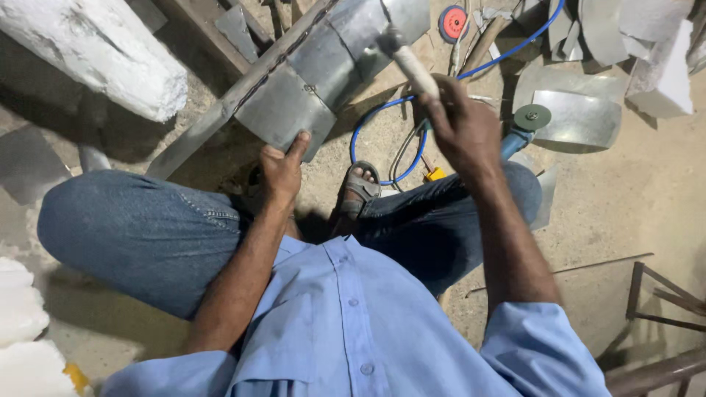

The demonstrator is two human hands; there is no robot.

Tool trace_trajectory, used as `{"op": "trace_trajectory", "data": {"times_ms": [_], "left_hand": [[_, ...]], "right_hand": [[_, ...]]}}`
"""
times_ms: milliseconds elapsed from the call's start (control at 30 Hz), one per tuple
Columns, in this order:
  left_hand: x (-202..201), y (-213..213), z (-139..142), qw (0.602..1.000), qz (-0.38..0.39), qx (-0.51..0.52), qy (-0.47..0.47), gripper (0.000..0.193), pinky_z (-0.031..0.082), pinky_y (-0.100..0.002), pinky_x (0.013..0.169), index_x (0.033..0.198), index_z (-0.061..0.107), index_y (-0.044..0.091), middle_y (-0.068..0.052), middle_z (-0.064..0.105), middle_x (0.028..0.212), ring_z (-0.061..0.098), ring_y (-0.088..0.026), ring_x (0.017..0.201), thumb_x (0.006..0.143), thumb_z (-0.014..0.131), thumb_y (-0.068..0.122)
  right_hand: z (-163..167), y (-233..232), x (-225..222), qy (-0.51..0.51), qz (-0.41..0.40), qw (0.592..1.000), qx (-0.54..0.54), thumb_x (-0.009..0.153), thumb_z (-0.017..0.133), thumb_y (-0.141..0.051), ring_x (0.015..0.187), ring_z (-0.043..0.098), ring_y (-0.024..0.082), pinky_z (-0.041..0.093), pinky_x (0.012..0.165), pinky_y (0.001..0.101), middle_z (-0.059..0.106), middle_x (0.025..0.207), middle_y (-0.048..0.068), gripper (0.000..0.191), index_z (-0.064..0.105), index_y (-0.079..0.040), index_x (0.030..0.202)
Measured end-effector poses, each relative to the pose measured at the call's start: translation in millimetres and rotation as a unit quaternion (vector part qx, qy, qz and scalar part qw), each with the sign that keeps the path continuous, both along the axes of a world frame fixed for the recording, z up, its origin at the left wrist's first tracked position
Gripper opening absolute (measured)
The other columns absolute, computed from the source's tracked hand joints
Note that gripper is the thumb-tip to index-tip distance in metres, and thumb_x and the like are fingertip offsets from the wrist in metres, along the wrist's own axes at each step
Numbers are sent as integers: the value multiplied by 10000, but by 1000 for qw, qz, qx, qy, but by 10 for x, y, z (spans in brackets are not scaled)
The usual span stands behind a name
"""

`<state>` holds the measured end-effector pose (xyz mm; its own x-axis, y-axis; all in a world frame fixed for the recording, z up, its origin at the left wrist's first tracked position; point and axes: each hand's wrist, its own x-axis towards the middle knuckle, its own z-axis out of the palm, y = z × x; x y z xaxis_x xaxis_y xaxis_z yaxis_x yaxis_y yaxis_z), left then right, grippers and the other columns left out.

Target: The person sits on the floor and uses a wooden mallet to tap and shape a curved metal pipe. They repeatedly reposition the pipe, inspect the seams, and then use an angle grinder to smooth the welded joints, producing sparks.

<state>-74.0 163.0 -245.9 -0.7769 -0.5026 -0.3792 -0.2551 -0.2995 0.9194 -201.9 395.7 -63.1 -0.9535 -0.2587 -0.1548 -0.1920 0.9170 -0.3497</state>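
both hands work at the curved sheet-metal piece point(309, 81) lying on the sandy floor.

our left hand point(282, 171) presses on the near edge of the metal piece, fingers spread flat, thumb up against the sheet. our right hand point(460, 129) is closed tight around the pale handle of a hammer point(408, 59), whose head sits over the far part of the metal piece. the metal piece rests along a long steel bar point(235, 99). to the right of the metal piece a blue cable point(382, 110) loops on the floor, and beyond it lies an angle grinder point(523, 125) beside more cut sheets point(577, 117). left of the metal piece lies a white block point(95, 51).
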Motion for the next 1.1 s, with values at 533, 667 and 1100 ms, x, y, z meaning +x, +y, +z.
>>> {"op": "trace_trajectory", "data": {"times_ms": [533,667,1100], "left_hand": [[121,-133,-196,997,-17,-14,67,308,580,-308,888,1182,612,-9,-85,688,1161,660,-153,995,1007,837,107],[178,-62,-31,996,-47,28,67,271,560,-299,790,1220,647,-32,-97,690,1110,660,-184,919,1049,793,121],[190,165,-68,986,-66,150,26,511,576,-486,1016,1395,509,29,-107,623,1321,650,-287,1180,1010,731,281]], "right_hand": [[-1647,2712,1737,-149,-374,908,-114,889,736,-231,839,693,253,536,776,376,767,1014,215,504,658,-92,1367],[-2058,2720,2209,-149,-296,927,-177,859,777,-309,1115,683,330,528,916,432,720,1203,223,544,642,-78,1332],[-1888,3154,1825,-220,-312,918,-104,922,657,-380,1002,742,322,567,866,435,747,1108,174,399,703,-153,1247]]}}
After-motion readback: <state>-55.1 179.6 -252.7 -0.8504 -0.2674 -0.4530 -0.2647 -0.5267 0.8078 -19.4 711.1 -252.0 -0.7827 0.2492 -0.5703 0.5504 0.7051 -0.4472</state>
